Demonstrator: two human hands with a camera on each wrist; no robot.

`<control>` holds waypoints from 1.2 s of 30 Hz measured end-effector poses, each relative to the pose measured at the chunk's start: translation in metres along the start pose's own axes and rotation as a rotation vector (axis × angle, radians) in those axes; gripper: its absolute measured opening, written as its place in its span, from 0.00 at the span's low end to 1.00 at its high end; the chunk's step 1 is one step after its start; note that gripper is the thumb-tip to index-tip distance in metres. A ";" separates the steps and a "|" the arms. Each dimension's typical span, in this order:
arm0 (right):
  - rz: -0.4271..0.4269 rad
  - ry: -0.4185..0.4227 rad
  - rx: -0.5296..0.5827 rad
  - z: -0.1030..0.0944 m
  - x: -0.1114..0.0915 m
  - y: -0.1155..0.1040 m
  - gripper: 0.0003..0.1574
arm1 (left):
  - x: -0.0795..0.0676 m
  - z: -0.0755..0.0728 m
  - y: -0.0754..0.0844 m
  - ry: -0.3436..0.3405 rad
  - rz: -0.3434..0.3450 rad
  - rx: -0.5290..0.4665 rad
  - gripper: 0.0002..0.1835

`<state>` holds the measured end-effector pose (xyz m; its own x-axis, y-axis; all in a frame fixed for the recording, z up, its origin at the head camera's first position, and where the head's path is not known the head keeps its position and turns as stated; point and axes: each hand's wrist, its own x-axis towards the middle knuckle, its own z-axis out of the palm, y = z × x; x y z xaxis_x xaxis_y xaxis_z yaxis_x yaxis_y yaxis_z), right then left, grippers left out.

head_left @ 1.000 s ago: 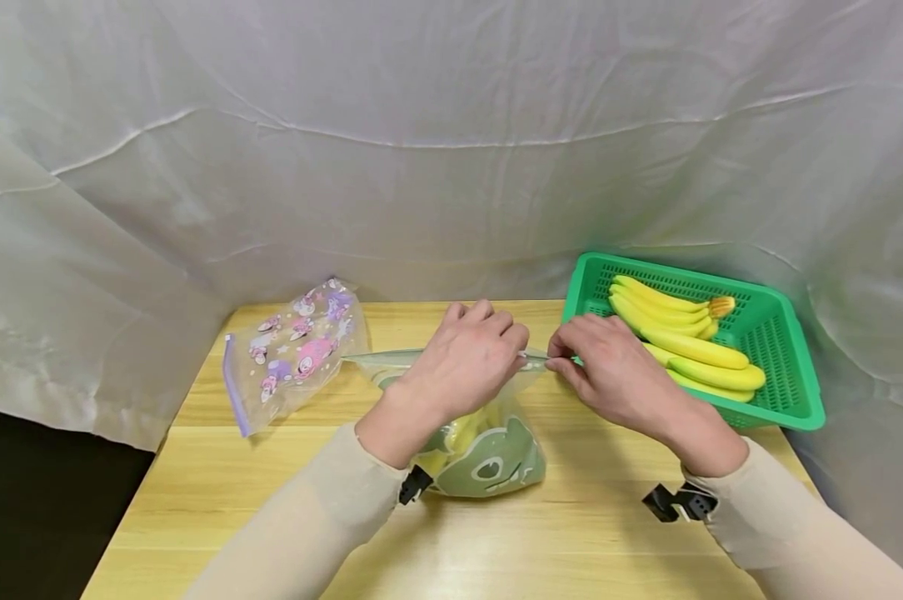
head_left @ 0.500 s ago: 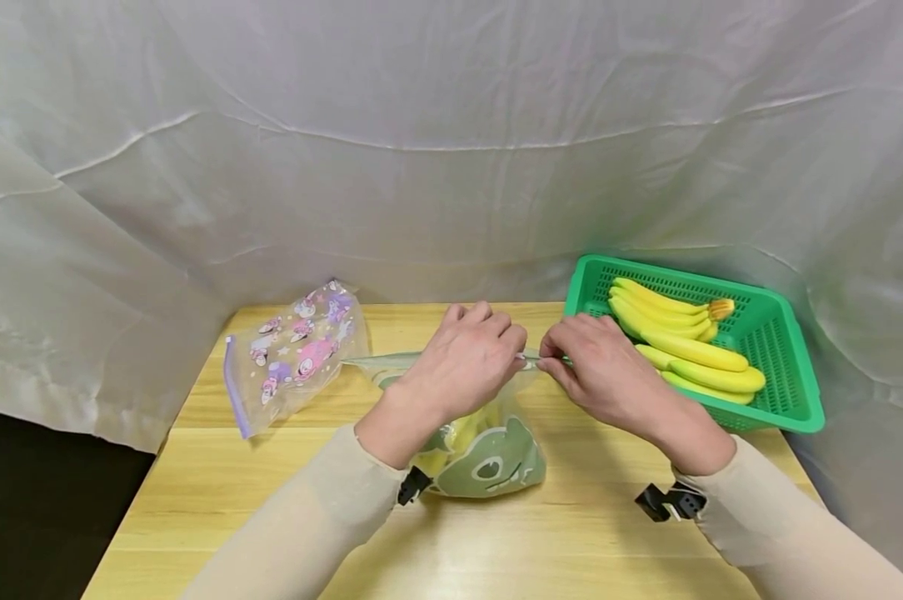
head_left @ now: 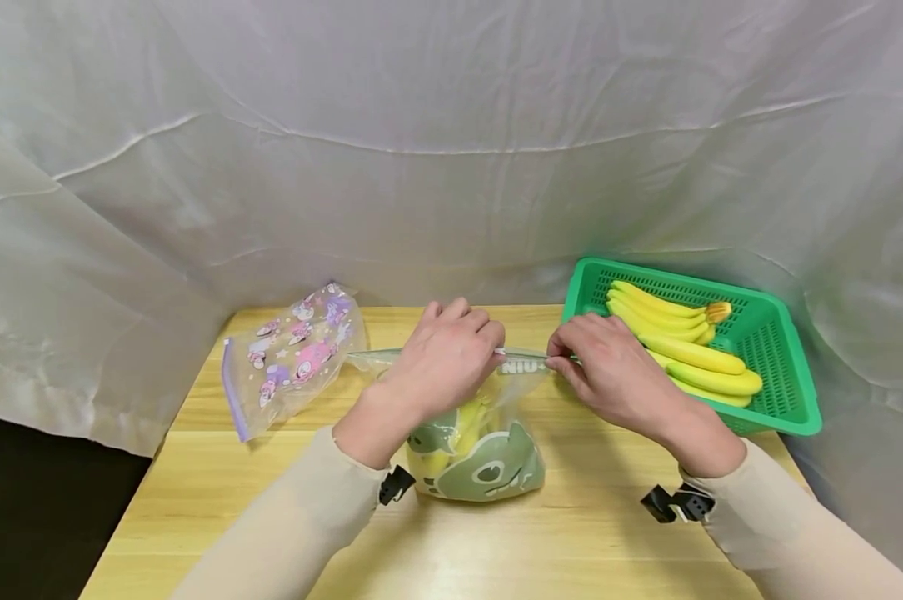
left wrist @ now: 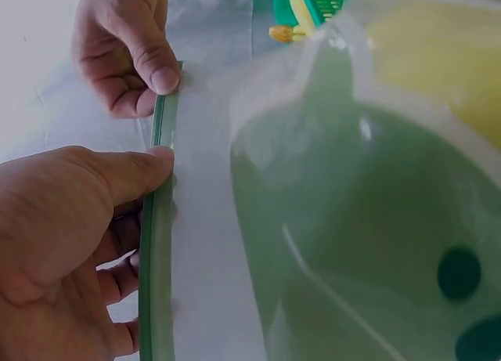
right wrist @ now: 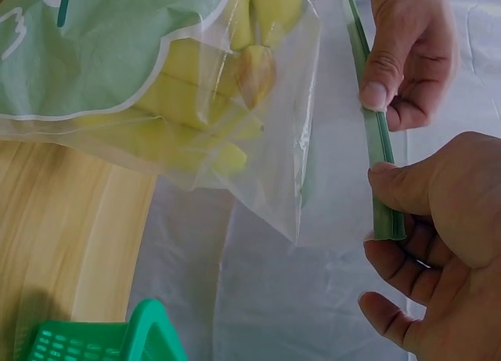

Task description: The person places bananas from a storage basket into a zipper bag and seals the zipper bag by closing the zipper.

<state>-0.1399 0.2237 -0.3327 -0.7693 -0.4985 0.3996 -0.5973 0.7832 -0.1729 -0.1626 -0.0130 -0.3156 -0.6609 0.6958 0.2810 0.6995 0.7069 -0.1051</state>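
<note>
A clear zip bag (head_left: 489,471) with a green cartoon print stands upright on the table, yellow bananas (right wrist: 184,91) showing through its side. My left hand (head_left: 447,358) pinches the bag's green zip strip (left wrist: 161,220) between thumb and fingers. Farther right, my right hand (head_left: 609,367) pinches the same strip near its right end, thumb on the near face. Between the hands a short stretch of strip with white lettering shows. The strip runs nearly straight and level across the bag's top. My left hand covers part of the strip in the head view.
A green plastic basket (head_left: 785,358) with more bananas (head_left: 695,354) stands at the back right, close behind my right hand. Another zip bag (head_left: 294,354), with pink and purple prints and a purple strip, lies flat at the left. A grey cloth (head_left: 451,167) hangs behind the wooden table (head_left: 226,500).
My right hand first slid slightly left, then back right. My left hand has moved left along the strip, widening the gap between the hands and uncovering the white lettering.
</note>
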 end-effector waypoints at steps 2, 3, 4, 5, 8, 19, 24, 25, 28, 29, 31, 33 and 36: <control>0.005 0.000 -0.002 0.000 0.000 0.000 0.08 | -0.001 -0.001 -0.001 0.004 -0.006 0.006 0.10; 0.007 0.000 -0.004 0.000 0.000 0.000 0.08 | -0.002 -0.001 -0.002 0.005 -0.006 0.009 0.10; 0.010 0.000 -0.004 -0.001 0.000 0.000 0.08 | -0.002 -0.002 -0.002 0.007 -0.004 0.012 0.10; 0.009 0.002 -0.002 -0.001 0.000 -0.001 0.07 | -0.002 -0.002 -0.002 0.009 0.001 0.018 0.10; 0.002 0.003 0.003 0.001 0.002 -0.002 0.07 | -0.002 -0.002 -0.002 0.014 0.015 0.021 0.10; -0.041 0.040 -0.019 0.002 0.001 0.001 0.08 | -0.001 -0.004 -0.003 0.013 0.010 0.003 0.09; -0.012 0.033 -0.027 -0.001 0.000 0.003 0.08 | -0.004 -0.006 -0.007 -0.006 -0.013 -0.014 0.09; -0.008 0.031 -0.029 -0.001 0.000 0.004 0.08 | -0.004 -0.007 -0.008 -0.006 -0.013 -0.016 0.09; -0.005 0.029 -0.027 -0.002 0.000 0.005 0.08 | -0.006 -0.007 -0.010 0.004 -0.014 -0.006 0.09; -0.006 0.030 -0.026 -0.002 0.000 0.005 0.08 | -0.006 -0.007 -0.010 0.006 -0.013 -0.003 0.09; -0.010 0.031 -0.025 -0.002 0.000 0.005 0.08 | -0.007 -0.007 -0.011 0.009 -0.012 -0.001 0.09; -0.014 0.032 -0.026 -0.002 0.000 0.005 0.08 | -0.007 -0.008 -0.012 0.009 -0.012 0.002 0.09; -0.012 0.031 -0.026 -0.002 -0.001 0.005 0.08 | -0.008 -0.007 -0.012 0.009 -0.013 0.004 0.09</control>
<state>-0.1419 0.2284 -0.3321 -0.7544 -0.4967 0.4293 -0.6003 0.7865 -0.1449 -0.1639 -0.0282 -0.3095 -0.6673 0.6857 0.2907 0.6899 0.7162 -0.1055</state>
